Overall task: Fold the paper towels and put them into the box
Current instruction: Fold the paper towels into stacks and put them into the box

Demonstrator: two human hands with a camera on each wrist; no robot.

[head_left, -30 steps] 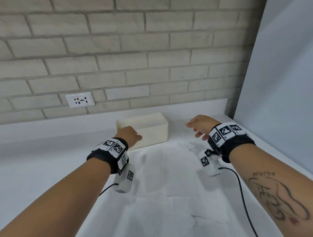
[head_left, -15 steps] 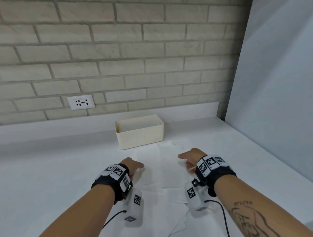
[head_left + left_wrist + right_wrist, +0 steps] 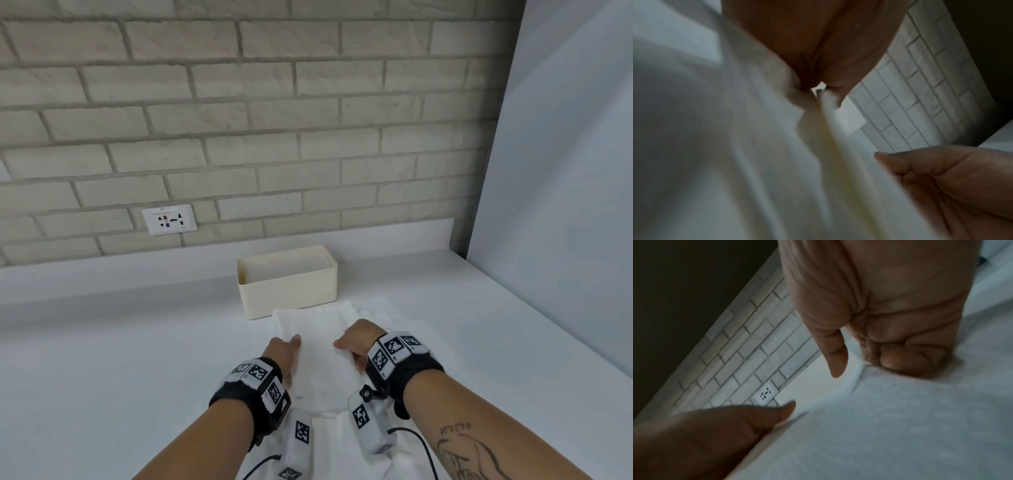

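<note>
On the white counter (image 3: 102,359), just in front of a cream open-topped box (image 3: 287,291), lie the paper towels (image 3: 318,346), spread flat and overlapping, their far edge touching or nearly touching the box's front wall. Both hands are down on the topmost sheet, near each other.

The left hand (image 3: 282,354) sits at the sheet's left edge. In the left wrist view its fingers (image 3: 818,53) curl down and gather the paper (image 3: 756,146) into a bunched fold, while the thumb (image 3: 920,164) lies beside it, so the hand grips the towel rather than resting flat on it.

The right hand (image 3: 358,341) is at the sheet's right side. The right wrist view shows three fingers (image 3: 906,358) curled under and pressing a dent into the paper (image 3: 900,426), the index finger (image 3: 835,356) pointing down free of it, and the thumb (image 3: 748,418) lying along the towel's edge, with the edge pinched between thumb and curled fingers.

Behind the box stands a brick wall (image 3: 274,120) with a wall socket (image 3: 169,219).
</note>
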